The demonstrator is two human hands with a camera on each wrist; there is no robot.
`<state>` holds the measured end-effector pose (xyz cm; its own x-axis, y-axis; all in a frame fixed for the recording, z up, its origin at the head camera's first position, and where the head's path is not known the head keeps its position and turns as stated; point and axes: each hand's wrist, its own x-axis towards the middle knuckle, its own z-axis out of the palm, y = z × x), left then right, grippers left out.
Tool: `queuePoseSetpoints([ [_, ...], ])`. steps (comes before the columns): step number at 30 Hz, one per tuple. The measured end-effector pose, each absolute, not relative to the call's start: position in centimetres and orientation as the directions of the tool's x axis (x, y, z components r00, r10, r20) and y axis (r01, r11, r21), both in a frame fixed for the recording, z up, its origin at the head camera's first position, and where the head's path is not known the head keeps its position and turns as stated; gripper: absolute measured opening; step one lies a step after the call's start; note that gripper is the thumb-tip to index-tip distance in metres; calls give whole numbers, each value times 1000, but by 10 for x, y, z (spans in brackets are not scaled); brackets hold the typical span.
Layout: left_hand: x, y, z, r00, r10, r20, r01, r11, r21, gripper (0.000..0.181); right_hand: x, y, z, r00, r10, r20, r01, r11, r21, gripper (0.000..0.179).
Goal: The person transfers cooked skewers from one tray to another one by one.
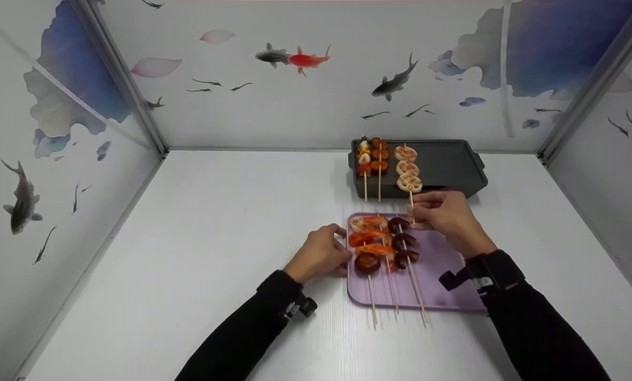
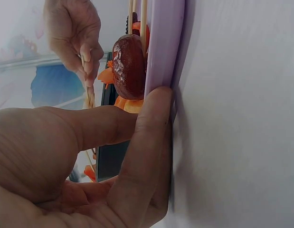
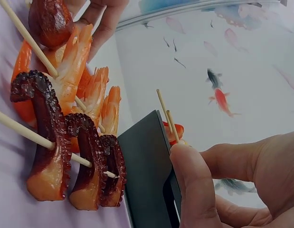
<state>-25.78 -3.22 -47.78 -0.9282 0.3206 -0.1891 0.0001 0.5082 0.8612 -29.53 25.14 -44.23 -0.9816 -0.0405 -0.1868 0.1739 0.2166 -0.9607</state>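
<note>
My right hand (image 1: 448, 217) pinches the bare stick of a lotus root skewer (image 1: 408, 168), whose slices lie over the front of the dark grill (image 1: 445, 164). In the right wrist view, the right thumb and fingers (image 3: 192, 175) close on the thin stick. At the left rim of the purple tray (image 1: 442, 288), my left hand (image 1: 321, 251) grips the edge between thumb and fingers, as the left wrist view shows. On that tray lie a shrimp skewer (image 1: 371, 238), an octopus tentacle skewer (image 3: 44, 142) and a skewer with a round, glossy brown piece (image 2: 129, 66).
Two more skewers, one of mixed pieces (image 1: 364, 157) and one of orange-brown rounds (image 1: 379, 156), sit at the grill's left end with their sticks overhanging its front. Skewer sticks extend past the tray's near edge. Printed panels (image 1: 316, 116) enclose the white table (image 1: 215, 238).
</note>
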Motion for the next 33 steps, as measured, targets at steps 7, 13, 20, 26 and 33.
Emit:
queuePoseSetpoints([
  [7,-258,-32,-477,-927,323,-192,-6,499,867,50,-286,252,-441,-983,-44,-178,162,240,-957,44],
  [13,-258,-32,-478,-925,320,-203,-17,499,866,49,-278,254,-444,-985,-22,-168,158,244,-957,44],
  [20,-258,-32,-479,-925,318,-208,-26,494,869,50,-270,258,-447,-989,-27,-144,132,254,-958,46],
  [26,-257,-32,-478,-922,325,-210,-31,479,877,50,-264,261,-450,-989,-19,-149,139,266,-954,46],
  [33,-257,-31,-477,-922,323,-214,-34,483,875,49,-257,264,-453,-987,-20,-162,150,274,-950,47],
])
